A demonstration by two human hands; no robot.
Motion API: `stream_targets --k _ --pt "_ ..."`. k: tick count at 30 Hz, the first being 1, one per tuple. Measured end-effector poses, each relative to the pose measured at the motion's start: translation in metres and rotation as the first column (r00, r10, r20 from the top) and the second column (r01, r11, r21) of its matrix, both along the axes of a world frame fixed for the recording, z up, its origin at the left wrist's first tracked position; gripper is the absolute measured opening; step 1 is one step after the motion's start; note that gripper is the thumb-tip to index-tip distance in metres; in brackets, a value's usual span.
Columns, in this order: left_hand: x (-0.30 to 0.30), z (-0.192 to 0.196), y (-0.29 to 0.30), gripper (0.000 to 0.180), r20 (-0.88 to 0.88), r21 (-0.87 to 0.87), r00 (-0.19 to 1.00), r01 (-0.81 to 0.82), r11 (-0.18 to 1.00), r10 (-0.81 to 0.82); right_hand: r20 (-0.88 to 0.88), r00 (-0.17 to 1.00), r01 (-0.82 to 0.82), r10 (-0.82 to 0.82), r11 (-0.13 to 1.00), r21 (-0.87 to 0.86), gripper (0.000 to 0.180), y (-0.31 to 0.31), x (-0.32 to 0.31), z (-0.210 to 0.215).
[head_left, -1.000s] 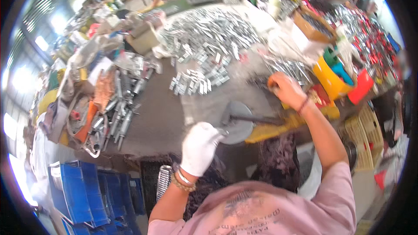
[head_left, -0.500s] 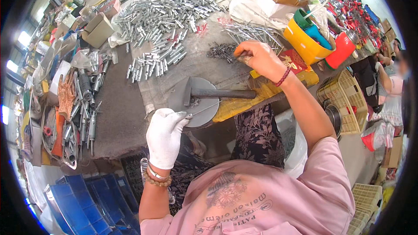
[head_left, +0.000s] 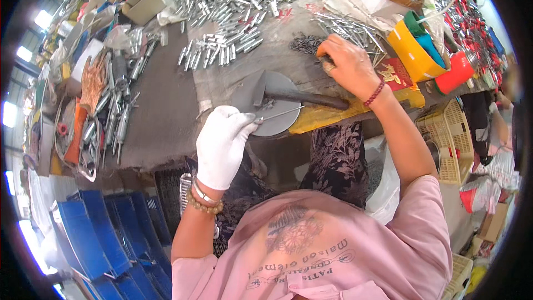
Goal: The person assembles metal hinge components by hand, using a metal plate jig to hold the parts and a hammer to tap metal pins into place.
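My left hand, in a white knitted glove, pinches one end of a thin metal rod between thumb and fingers. The rod points right across the near part of a round grey metal plate. On that plate rests the head of a hammer, its dark handle reaching to the right. My bare right hand is above the bench beside a small pile of dark metal pins. Its fingers are curled together, and whatever they may hold is hidden.
A large heap of silver metal sleeves covers the far bench. Loose thin rods lie beyond my right hand, near a yellow container and a red bottle. Tools and an orange-stained glove lie at left.
The whole view has shifted, so the bench sits higher and further right. My right hand has curled its fingers more. The left hand still holds the rod.
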State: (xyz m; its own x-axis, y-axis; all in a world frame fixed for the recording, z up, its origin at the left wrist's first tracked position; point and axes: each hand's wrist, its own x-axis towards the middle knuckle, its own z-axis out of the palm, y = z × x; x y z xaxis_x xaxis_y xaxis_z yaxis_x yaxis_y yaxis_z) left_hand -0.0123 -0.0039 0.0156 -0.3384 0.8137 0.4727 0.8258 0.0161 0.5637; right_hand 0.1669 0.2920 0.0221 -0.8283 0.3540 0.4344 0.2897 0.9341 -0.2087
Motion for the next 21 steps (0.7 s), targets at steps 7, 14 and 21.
stream_targets --k 7,14,21 --pt "-0.001 0.0 0.0 0.018 -0.018 -0.031 1.0 -0.014 0.999 0.013 0.01 0.998 0.057 -0.057 0.997 -0.048 0.025 -0.005 -0.003 0.007" --pt "0.002 0.001 -0.002 0.017 -0.001 -0.048 0.999 -0.039 0.998 0.039 0.065 0.997 0.049 -0.05 0.999 0.006 0.017 -0.004 -0.002 0.008" --pt "0.001 0.001 0.0 0.017 0.001 -0.021 1.0 -0.01 1.0 0.01 0.121 0.992 0.017 -0.033 0.991 0.131 0.016 -0.009 -0.014 0.007"
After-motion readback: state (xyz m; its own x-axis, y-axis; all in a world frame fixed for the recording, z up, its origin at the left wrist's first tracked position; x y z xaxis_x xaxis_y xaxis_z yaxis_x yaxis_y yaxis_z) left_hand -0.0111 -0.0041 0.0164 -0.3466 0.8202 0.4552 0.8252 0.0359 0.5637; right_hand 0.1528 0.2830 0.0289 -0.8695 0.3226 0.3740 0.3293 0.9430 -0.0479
